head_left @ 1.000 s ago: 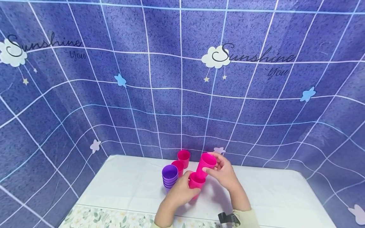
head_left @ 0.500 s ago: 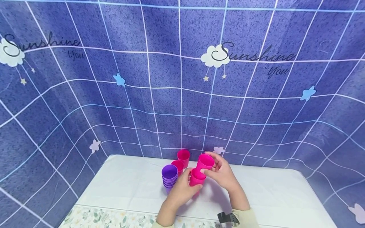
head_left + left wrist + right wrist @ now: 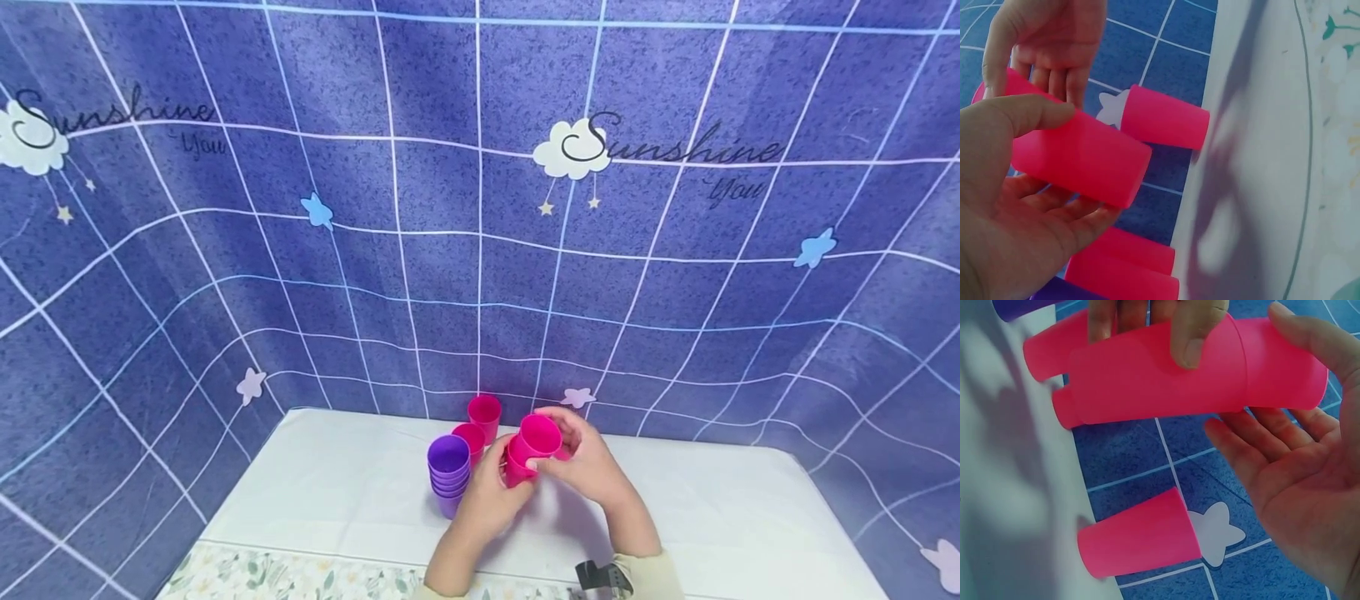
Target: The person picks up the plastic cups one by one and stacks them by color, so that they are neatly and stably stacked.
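Between the thumb and fingers of my left hand (image 3: 491,496) is a pink plastic cup (image 3: 1147,375), tilted and held over the table. My right hand (image 3: 588,462) grips a second pink cup (image 3: 1285,362) near its rim. The lower part of that second cup sits inside the first one, its upper part sticking out. In the head view my fingers and the upper cup (image 3: 542,435) cover most of the lower cup. Left of my left hand stands a stack of several purple cups (image 3: 448,475).
Two more pink cups, a nearer one (image 3: 468,439) and a farther one (image 3: 484,413), stand behind the purple stack. Another pink cup (image 3: 1141,537) stands beyond my right hand. A white cloth (image 3: 352,475) covers the table, with a blue gridded curtain (image 3: 450,250) behind it.
My right hand has lowered its cup deeper into the cup in my left hand. My left hand has risen slightly and moved a little right, bringing both hands closer together.
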A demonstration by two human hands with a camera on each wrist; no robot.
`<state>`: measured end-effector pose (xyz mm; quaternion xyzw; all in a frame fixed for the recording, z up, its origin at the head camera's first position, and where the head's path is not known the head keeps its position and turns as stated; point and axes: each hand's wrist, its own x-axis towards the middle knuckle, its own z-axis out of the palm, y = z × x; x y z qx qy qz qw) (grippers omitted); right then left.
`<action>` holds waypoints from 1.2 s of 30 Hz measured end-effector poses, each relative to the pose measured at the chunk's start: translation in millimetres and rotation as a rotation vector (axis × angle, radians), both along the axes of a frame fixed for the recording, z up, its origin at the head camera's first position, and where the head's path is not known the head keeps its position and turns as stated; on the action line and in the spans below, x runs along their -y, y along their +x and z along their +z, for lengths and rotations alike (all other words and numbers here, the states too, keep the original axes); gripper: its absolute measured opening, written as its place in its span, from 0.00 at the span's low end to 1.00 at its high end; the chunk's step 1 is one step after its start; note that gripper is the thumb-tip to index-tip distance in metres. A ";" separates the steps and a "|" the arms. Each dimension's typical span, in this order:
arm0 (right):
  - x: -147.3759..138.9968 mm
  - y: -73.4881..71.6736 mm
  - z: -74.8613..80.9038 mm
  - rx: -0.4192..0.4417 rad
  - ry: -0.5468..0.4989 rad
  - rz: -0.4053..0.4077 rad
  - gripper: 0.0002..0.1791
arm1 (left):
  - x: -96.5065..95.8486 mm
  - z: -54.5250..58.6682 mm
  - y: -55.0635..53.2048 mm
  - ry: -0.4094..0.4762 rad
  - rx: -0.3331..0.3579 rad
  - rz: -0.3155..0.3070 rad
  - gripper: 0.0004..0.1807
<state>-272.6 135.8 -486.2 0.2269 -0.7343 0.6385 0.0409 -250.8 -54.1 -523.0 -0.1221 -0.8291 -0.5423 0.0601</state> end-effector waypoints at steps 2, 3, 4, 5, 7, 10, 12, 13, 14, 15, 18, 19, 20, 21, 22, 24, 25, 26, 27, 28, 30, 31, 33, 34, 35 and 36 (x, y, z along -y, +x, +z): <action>-0.3 -0.6 -1.8 0.006 0.023 -0.001 0.39 | -2.5 -1.2 0.1 0.016 -0.007 0.013 0.38; -0.2 -1.2 -2.8 0.009 0.031 -0.001 0.39 | -3.9 -1.7 0.5 0.030 -0.009 0.017 0.38; -0.1 -1.4 -3.7 0.014 0.038 -0.001 0.39 | -5.6 -2.1 0.8 0.045 -0.013 0.020 0.38; 0.0 -1.6 -4.6 0.018 0.042 -0.002 0.38 | -7.2 -2.5 1.3 0.061 -0.019 0.021 0.38; 0.1 -0.9 -5.6 0.027 0.052 0.000 0.38 | -10.0 -3.2 2.5 0.087 -0.031 0.024 0.39; 0.0 0.8 -6.1 0.026 0.061 0.012 0.39 | -12.7 -4.6 3.1 0.102 -0.052 0.029 0.39; -0.1 2.1 -6.0 0.018 0.066 0.023 0.39 | -13.4 -5.8 2.9 0.103 -0.067 0.036 0.40; -0.1 2.5 -6.0 0.015 0.070 0.028 0.39 | -13.4 -6.4 2.6 0.102 -0.074 0.040 0.40; -0.1 3.0 -6.1 0.010 0.074 0.032 0.38 | -13.3 -7.0 2.3 0.102 -0.081 0.042 0.40; 0.0 3.5 -6.2 0.007 0.077 0.035 0.38 | -13.1 -7.8 2.1 0.101 -0.087 0.045 0.40; 0.2 3.9 -7.0 0.008 0.081 0.044 0.38 | -12.1 -9.4 1.4 0.103 -0.102 0.048 0.40; 0.4 3.8 -7.2 0.008 0.084 0.046 0.38 | -11.8 -9.9 1.1 0.103 -0.105 0.048 0.40; 0.6 3.8 -7.4 0.008 0.087 0.046 0.38 | -11.6 -10.5 1.0 0.101 -0.107 0.051 0.40; 0.8 3.7 -7.4 0.009 0.087 0.050 0.37 | -11.3 -11.3 0.5 0.101 -0.111 0.051 0.40; 0.8 3.4 -7.5 0.008 0.090 0.053 0.37 | -11.0 -11.7 0.1 0.102 -0.118 0.050 0.40; 0.5 2.8 -8.0 0.008 0.098 0.055 0.36 | -10.4 -12.4 -0.6 0.102 -0.129 0.045 0.40; 0.3 2.3 -8.2 0.012 0.099 0.060 0.36 | -10.0 -12.6 -0.8 0.101 -0.135 0.043 0.40; -0.1 1.8 -8.6 0.018 0.100 0.063 0.36 | -9.5 -12.7 -1.1 0.103 -0.139 0.040 0.40; -0.5 1.1 -9.0 0.025 0.101 0.068 0.36 | -9.0 -12.6 -1.3 0.103 -0.142 0.035 0.41; -0.9 0.5 -9.4 0.032 0.105 0.071 0.37 | -8.5 -12.3 -1.3 0.103 -0.143 0.034 0.40; -1.7 -0.4 -9.6 0.044 0.115 0.076 0.39 | -7.7 -11.9 -1.2 0.106 -0.135 0.029 0.40; -2.0 -0.6 -9.2 0.050 0.122 0.076 0.40 | -7.3 -11.4 -1.1 0.112 -0.128 0.026 0.40; -2.7 -0.7 -7.6 0.055 0.139 0.072 0.44 | -6.9 -10.7 -0.8 0.117 -0.111 0.023 0.39; -3.2 -0.4 -6.6 0.057 0.146 0.068 0.46 | -6.8 -10.6 -0.7 0.121 -0.105 0.019 0.39; -3.8 -0.1 -5.4 0.060 0.151 0.065 0.47 | -6.8 -10.4 -0.6 0.124 -0.099 0.016 0.39; -4.5 0.5 -4.0 0.064 0.151 0.066 0.49 | -6.8 -10.5 -0.6 0.125 -0.095 0.012 0.39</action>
